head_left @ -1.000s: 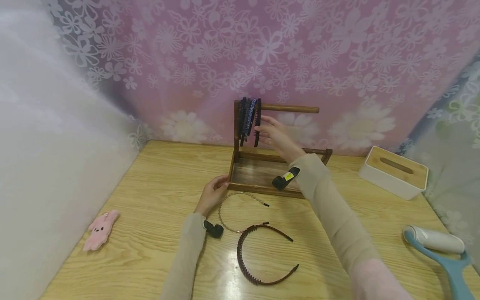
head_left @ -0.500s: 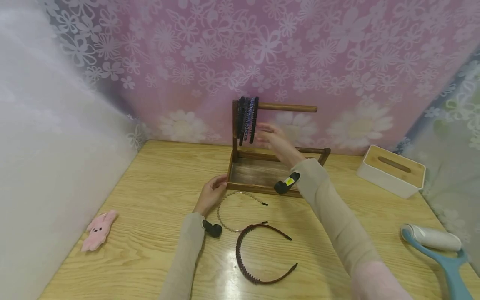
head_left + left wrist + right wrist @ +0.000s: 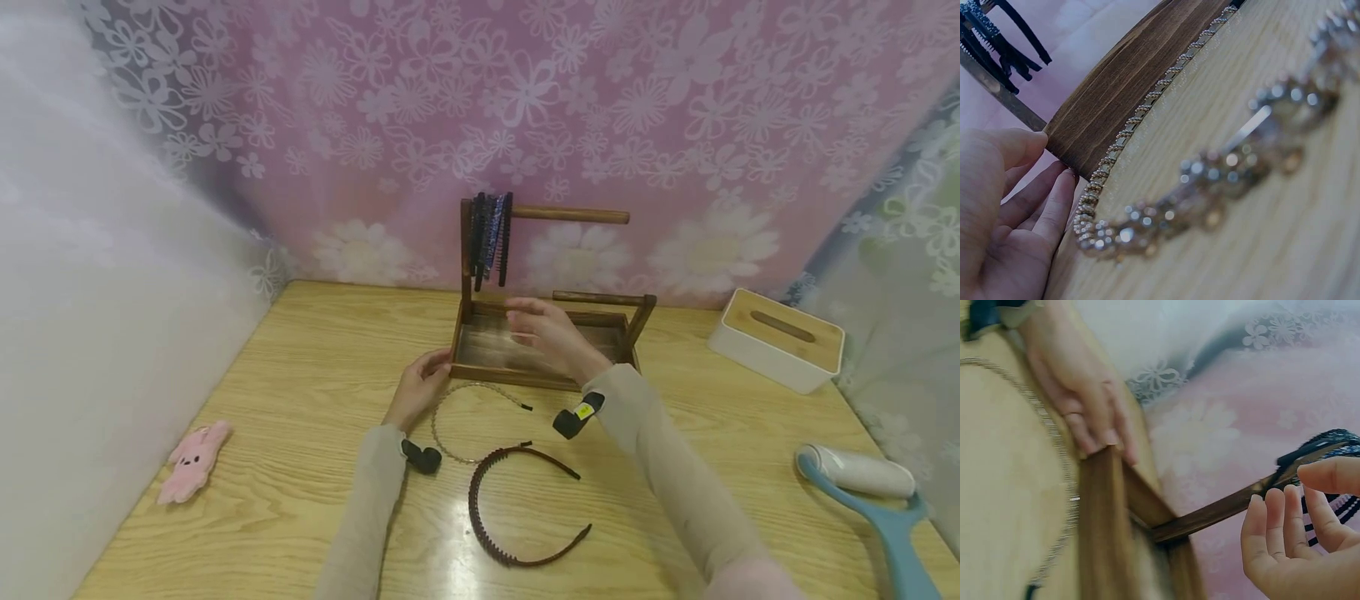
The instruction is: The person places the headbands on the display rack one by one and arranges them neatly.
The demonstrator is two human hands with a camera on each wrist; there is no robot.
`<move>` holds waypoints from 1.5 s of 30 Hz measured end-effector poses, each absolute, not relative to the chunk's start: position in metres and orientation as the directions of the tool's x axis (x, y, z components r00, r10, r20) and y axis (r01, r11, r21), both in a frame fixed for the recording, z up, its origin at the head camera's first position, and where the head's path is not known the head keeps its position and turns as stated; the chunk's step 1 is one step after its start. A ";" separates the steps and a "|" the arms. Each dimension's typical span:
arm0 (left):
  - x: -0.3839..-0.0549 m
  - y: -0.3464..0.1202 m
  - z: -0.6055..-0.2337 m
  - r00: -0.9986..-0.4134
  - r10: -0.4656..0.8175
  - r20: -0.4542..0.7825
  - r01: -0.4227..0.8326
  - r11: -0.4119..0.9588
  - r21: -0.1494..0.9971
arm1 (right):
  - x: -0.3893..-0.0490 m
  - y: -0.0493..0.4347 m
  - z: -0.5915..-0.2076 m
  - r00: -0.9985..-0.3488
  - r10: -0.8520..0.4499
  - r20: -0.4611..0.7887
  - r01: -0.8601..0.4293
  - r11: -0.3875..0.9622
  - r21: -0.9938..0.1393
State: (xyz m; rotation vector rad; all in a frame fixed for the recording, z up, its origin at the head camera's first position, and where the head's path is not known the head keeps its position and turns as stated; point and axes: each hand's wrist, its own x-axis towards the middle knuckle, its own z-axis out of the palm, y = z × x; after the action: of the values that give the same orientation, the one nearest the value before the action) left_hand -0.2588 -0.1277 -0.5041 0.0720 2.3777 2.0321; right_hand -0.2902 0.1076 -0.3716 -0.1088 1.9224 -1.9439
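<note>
A dark wooden rack (image 3: 517, 377) stands on the table, with a shallow tray below and bars above. Several dark and glittery blue headbands (image 3: 491, 240) hang at the left end of its upper bar. My left hand (image 3: 417, 390) grips the tray's front left corner; in the left wrist view the thumb lies on the corner, with fingers beside it. Over the tray, below the hanging headbands, my right hand (image 3: 553, 337) holds nothing, its fingers loosely bent. In front of the rack lie a beaded headband (image 3: 1113, 156) and a dark red toothed headband (image 3: 475, 504).
At the back right sits a white tissue box (image 3: 776, 342) with a wooden lid. A lint roller (image 3: 855, 472) with a blue handle lies at the right. The pink plush toy (image 3: 193, 462) is at the left edge. A flowered curtain (image 3: 360, 150) hangs behind the table.
My right hand has come away from the hanging headbands and moved down over the tray. The outermost headband shifted left against the others. My left hand stays at the rack's corner.
</note>
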 end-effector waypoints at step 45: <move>-0.257 -0.126 -0.504 -0.999 0.033 0.019 0.025 0.181 0.983 | -0.119 0.112 -0.440 -0.647 -0.716 -0.261 -0.188 0.482 -0.856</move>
State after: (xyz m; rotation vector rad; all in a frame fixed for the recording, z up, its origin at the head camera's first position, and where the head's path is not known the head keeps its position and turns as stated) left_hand -0.2568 -0.1260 -0.5036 0.0590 2.4096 2.0055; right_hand -0.1193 0.1122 -0.4403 -0.7437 2.1178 -1.1188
